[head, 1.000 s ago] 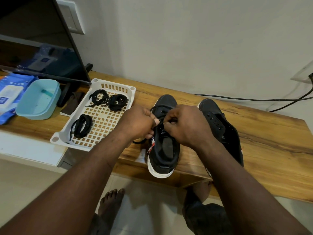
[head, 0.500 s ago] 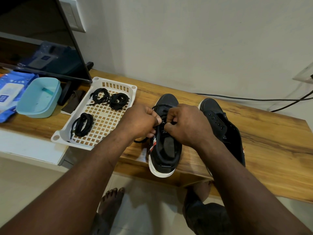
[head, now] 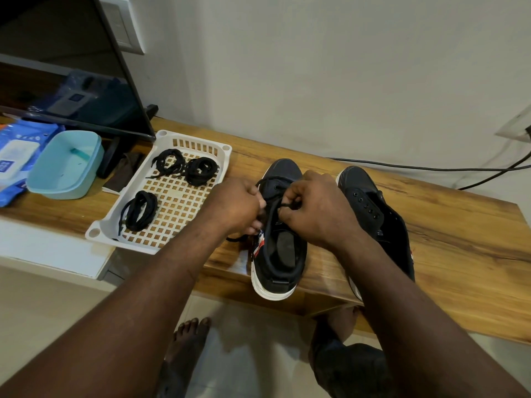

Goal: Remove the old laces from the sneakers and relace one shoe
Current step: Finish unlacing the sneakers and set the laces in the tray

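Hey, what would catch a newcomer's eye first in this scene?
Both hands meet mid-frame over a black sneaker on the wooden bench, left hand and right hand pinching its lace. To their left a white tray holds three coiled laces; a second sneaker, laceless, stands to the right.

Barely any lettering legible on my feed.
I make out only a pale "S" on the tongue of the left sneaker [head: 284, 251] and of the right sneaker [head: 370, 208]; the wipes pack [head: 15, 156] print is too blurred.
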Available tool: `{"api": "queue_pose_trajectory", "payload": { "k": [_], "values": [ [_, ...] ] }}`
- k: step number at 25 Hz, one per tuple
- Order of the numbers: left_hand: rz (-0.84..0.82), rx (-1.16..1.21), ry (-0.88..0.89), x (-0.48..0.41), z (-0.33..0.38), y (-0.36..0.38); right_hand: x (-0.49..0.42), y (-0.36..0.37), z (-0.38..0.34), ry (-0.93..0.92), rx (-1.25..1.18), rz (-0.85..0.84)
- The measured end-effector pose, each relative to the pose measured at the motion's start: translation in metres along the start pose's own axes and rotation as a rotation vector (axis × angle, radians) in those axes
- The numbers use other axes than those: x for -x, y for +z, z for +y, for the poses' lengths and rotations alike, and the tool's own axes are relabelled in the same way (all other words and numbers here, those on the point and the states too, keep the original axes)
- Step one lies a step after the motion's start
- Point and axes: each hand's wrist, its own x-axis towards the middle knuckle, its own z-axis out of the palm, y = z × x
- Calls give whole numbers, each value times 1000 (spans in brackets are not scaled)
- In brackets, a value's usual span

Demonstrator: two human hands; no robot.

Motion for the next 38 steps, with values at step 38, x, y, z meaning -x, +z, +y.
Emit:
{"api": "queue_pose_trajectory", "payload": {
  "k": [38],
  "values": [
    [45,-853,87,12,1,-9,0,-15,9,184,-572,130]
  ]
}}
